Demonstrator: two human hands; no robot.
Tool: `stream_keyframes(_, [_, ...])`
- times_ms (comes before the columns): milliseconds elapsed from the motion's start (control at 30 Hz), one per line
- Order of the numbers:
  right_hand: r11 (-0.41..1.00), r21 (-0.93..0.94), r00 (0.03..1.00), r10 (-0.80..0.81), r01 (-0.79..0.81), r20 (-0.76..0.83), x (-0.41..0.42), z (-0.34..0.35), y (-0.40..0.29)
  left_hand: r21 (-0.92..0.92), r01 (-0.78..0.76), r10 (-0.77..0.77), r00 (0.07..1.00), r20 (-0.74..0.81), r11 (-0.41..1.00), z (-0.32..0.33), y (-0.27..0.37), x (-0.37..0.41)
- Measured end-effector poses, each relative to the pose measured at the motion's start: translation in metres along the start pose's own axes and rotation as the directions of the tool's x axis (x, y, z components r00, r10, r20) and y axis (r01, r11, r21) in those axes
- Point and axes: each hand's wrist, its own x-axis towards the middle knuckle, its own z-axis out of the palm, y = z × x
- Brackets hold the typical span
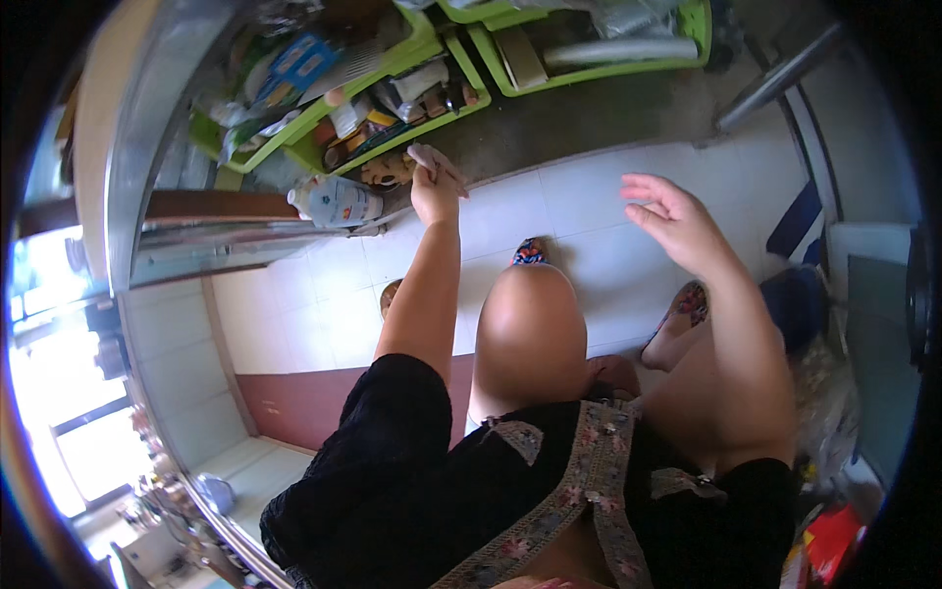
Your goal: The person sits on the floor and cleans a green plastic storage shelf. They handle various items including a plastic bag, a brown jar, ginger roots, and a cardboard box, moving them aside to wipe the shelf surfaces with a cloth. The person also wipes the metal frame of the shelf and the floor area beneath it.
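My left hand [434, 193] reaches forward at the upper middle, its fingers closed on a pale, thin item [436, 160], perhaps a cloth or a plastic bag. Just beyond it is a green plastic basket [482, 99] holding mixed small items. A white plastic bottle [340, 202] with a label lies tilted to the left of that hand, beside a brown patterned object [388, 169]. My right hand [666, 213] hangs over the tiled floor at the right, fingers apart and slightly bent, with nothing in it.
More green baskets [589, 79] filled with packets stand on the dark low shelf [559, 132]. A metal leg [778, 77] slants at the upper right. White floor tiles [508, 202] lie below the shelf. Plastic bags [824, 405] and a red packet [831, 541] are at the right.
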Motion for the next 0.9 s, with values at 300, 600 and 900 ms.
stream_keyframes(300, [0.965, -0.262, 0.998, 0.008, -0.026, -0.067, -0.019, -0.004, -0.015, 0.817, -0.353, 0.222, 0.934, 0.280, 0.455, 0.047, -0.051, 0.016])
stream_keyframes(600, [0.907, -0.421, 1.000, -0.020, 0.017, -0.002, -0.037, -0.021, 0.004, 0.906, -0.179, 0.131, 0.982, 0.138, 0.383, 0.056, -0.094, 0.045])
stream_keyframes(900, [0.853, -0.518, 0.998, -0.041, 0.065, 0.056, -0.039, -0.033, 0.004, 0.869, -0.214, 0.135, 0.976, 0.171, 0.447, 0.112, -0.089, 0.109])
